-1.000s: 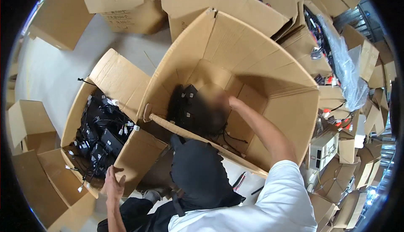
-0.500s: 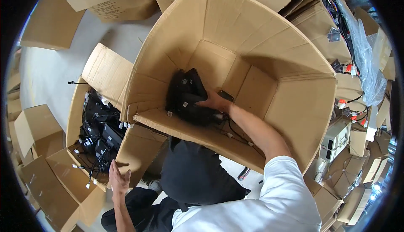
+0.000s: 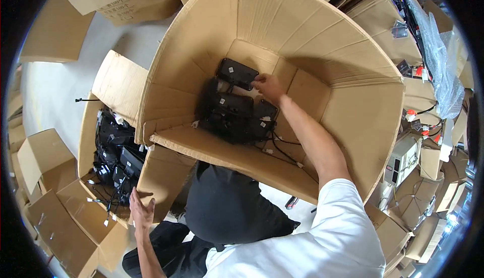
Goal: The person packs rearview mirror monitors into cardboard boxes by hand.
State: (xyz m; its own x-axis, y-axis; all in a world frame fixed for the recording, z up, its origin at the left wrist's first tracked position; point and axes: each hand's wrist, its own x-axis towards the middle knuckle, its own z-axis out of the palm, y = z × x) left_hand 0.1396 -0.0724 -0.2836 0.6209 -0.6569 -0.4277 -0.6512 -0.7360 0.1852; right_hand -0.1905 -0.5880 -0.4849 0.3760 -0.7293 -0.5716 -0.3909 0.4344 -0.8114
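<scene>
Inside a large cardboard box (image 3: pixel 363 137), my right hand (image 3: pixel 269 87) pinches the right edge of a flat black rectangular device (image 3: pixel 237 74) with a small white label. Below it, more black devices (image 3: pixel 233 104) lie in a heap along the near left side, with black cables and white plugs (image 3: pixel 269 151) trailing to the right. My left hand (image 3: pixel 141 210) is open, fingers apart, beside the flap (image 3: pixel 164 179) of a smaller box. That smaller box is filled with black devices and tangled cables (image 3: pixel 118 157).
Opened cardboard boxes (image 3: pixel 48 152) stand at the left, and more (image 3: pixel 116 1) at the far side. To the right are clear plastic wrap (image 3: pixel 436 61), a grey metal instrument (image 3: pixel 402 162) and red-ended cables (image 3: pixel 421 71). A dark red tool (image 3: pixel 291 203) lies on the floor.
My right hand has moved away from the near heap toward the box's far side, and a black device now lies apart there under my fingers. My left hand has stayed in place.
</scene>
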